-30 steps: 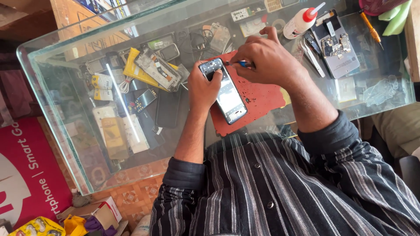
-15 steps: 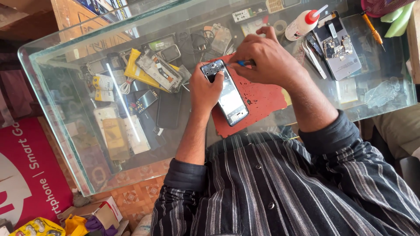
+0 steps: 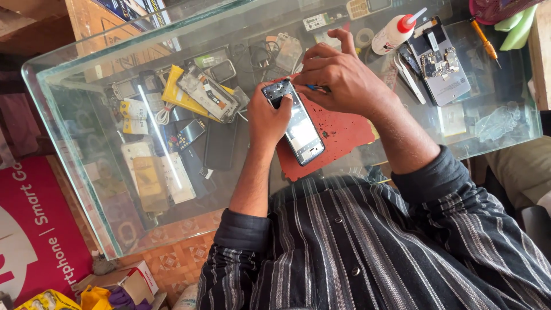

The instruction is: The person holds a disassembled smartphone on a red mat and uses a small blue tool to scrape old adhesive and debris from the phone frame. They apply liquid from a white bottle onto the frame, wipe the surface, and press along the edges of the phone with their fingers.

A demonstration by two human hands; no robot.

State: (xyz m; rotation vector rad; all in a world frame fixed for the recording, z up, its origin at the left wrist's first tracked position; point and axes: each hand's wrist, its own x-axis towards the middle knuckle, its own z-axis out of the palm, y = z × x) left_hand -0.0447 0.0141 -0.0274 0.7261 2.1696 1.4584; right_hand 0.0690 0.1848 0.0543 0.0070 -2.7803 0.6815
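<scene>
— So what's the biggest thing in front of the person?

— Well, the glass desk (image 3: 86,172), a case really; old handsets, yellow packets and cables lie under its top. A red banner (image 3: 34,229) leans against it on the floor, low on the person's left.

— And on the glass itself?

— A red work mat (image 3: 344,135) sits near the person's edge, speckled with tiny dark bits. Further off, on the person's right, lies an opened grey phone (image 3: 442,69) with its board showing, tweezers (image 3: 410,77) just beside it, and a white glue bottle (image 3: 393,34) with a red cap tilted over.

— What are the hands doing?

— The left hand (image 3: 267,117) is clamped around the side of a smartphone (image 3: 301,129) that lies over the red mat, its back cover off, camera end pointing away from the person. The right hand (image 3: 338,80) is curled tight, fingers pinched on a small blue-handled tool (image 3: 315,88) whose tip meets the phone's upper end. The two hands sit close together, almost touching above the phone.

— Can you see the tool's tip?

— No, too small to tell.
</scene>
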